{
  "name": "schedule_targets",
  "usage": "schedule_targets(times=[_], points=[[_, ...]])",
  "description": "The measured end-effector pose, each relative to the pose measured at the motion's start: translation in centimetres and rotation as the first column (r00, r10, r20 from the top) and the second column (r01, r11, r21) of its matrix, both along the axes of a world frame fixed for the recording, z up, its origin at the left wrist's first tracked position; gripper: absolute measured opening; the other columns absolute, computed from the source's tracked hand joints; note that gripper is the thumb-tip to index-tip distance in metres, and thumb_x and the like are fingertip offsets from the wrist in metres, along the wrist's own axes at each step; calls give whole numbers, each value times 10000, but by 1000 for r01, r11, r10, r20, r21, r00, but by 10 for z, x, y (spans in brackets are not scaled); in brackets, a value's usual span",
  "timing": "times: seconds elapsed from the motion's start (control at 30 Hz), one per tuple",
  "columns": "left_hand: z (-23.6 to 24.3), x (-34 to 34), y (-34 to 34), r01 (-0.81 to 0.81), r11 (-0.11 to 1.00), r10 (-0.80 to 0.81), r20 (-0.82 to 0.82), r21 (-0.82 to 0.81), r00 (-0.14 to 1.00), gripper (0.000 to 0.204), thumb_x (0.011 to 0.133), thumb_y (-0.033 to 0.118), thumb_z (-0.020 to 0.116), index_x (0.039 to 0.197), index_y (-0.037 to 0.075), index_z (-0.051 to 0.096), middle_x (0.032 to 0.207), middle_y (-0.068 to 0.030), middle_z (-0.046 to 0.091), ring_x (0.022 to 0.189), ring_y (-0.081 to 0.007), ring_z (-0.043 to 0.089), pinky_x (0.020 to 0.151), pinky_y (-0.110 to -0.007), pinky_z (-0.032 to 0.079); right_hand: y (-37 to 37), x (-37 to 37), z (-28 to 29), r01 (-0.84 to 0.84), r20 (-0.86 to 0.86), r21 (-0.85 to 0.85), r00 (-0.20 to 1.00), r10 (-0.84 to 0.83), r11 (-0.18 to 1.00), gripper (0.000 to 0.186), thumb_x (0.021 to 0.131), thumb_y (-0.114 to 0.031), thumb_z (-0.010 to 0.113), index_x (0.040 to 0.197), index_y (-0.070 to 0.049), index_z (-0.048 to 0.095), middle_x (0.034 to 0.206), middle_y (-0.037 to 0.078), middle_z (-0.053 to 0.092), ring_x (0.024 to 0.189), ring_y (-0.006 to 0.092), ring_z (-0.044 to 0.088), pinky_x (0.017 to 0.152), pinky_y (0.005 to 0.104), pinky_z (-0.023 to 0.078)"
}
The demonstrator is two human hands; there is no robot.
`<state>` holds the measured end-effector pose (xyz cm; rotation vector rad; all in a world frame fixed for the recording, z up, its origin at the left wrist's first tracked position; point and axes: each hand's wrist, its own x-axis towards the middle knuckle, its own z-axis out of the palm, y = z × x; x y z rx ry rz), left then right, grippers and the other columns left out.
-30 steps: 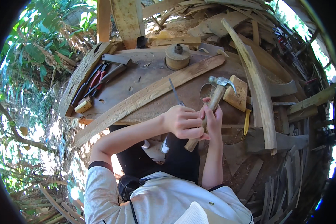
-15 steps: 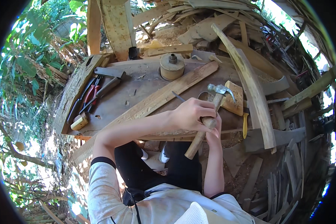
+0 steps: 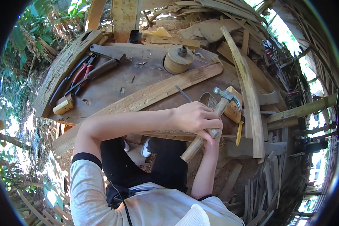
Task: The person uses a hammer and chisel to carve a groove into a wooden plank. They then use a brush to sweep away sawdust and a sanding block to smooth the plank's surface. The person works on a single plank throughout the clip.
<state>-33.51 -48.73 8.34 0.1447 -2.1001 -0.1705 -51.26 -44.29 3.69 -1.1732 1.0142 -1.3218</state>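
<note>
My left hand point(image 3: 198, 118) reaches across to the right and is closed round a wooden-handled tool point(image 3: 214, 133), whose round butt shows below the fingers. A narrow metal blade point(image 3: 183, 93) sticks out beyond the knuckles, in line with that handle; it looks like a chisel. Close behind and mostly hidden, my right hand point(image 3: 212, 141) is closed on a claw hammer point(image 3: 192, 149), its handle slanting past both hands. The hammer's metal head point(image 3: 229, 97) is up near a light wood block point(image 3: 233, 107). A curved metal piece point(image 3: 208, 99) lies beside the left hand.
A long carved board point(image 3: 154, 96) lies diagonally across the workbench point(image 3: 113, 81). Pliers point(image 3: 83, 73) and other hand tools lie at left near a small wood block point(image 3: 63, 107). A round wooden piece with a bolt point(image 3: 178, 59) stands at the back. A curved pole point(image 3: 248, 86) leans at right.
The whole view has shifted and tilted, with the bench's left side now further left. Both hands keep their holds, with little movement over the bench.
</note>
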Motion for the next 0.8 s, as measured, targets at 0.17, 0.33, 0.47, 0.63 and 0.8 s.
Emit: schedule_targets(times=[0.17,0.33,0.47,0.63,0.8], points=[[-9,-4,6,-43,993,43,4,112,999,395,824,403,809,965,78,634,847,-80,655,720,-316,686,662,-420,597,-3,-5,-7,15,78,81,997,-21,997,456,988,-348,742,1289,-30,611,1182,58,663,1047,130,676,885,299,572],[-13,-5,9,-137,951,124,64,276,990,234,734,193,759,937,101,687,816,-67,711,726,-317,704,618,-432,569,2,-5,-14,-13,164,-81,986,27,997,520,1017,-348,715,1386,-23,544,1148,43,645,1005,125,664,884,285,547],[-11,-2,9,-187,940,111,261,286,959,172,696,223,784,821,146,694,712,-48,689,685,-305,699,577,-442,533,26,-14,-5,65,129,-86,990,-53,994,395,1034,-221,653,1361,-56,504,1004,23,608,786,100,596,683,260,498],[-9,-5,7,-243,923,151,300,299,942,152,671,219,784,732,157,660,660,-47,664,633,-300,683,564,-435,515,81,-51,14,-74,139,-185,985,101,980,244,1087,-288,589,1102,-63,497,751,1,474,523,79,413,446,259,358],[-7,-7,4,-209,918,137,223,338,965,154,648,190,786,731,149,663,643,-49,647,613,-302,665,553,-423,502,123,-61,22,100,152,-329,987,-51,939,687,965,-764,529,961,-83,445,620,-10,408,437,97,350,392,277,340]])
